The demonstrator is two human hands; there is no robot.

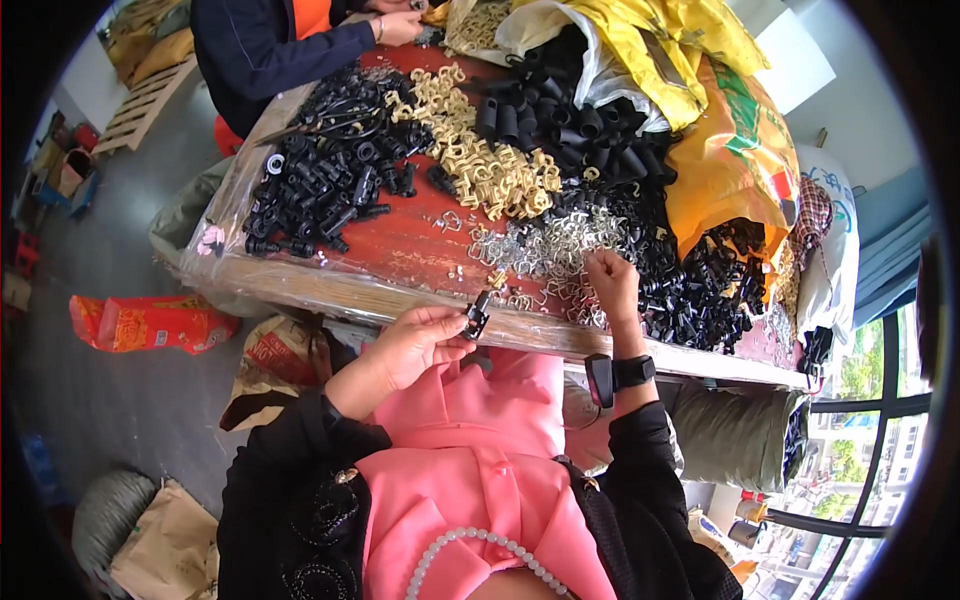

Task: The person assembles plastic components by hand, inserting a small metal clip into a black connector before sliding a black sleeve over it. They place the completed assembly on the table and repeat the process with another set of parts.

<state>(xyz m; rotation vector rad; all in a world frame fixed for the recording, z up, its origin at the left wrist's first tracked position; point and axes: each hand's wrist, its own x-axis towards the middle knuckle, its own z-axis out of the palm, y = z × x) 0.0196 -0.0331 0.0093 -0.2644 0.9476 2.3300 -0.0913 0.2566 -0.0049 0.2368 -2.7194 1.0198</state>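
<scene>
Scuffed red table [385, 250] planking carries heaps of small parts. Before its near edge, the left grip [425, 340] pinches a black fitting [478, 318] between thumb and fingers. Likely hard plastic, it should handle light, stiff, slightly slick and not fragile; its solid body looks the best hold. The right grip [612, 283] is bunched at the silver clips [545, 245]; whether it holds one, I cannot tell. Farther out lie tan pieces [500, 175].

We count the wearer's two hands [415, 347] [613, 286], one held black fitting [478, 318], one bench [395, 238], one heap each of tan clips [515, 180], silver clips [550, 243] and black tubes [595, 125], one benchtop orange sack [725, 170], one bead necklace [470, 533].
</scene>
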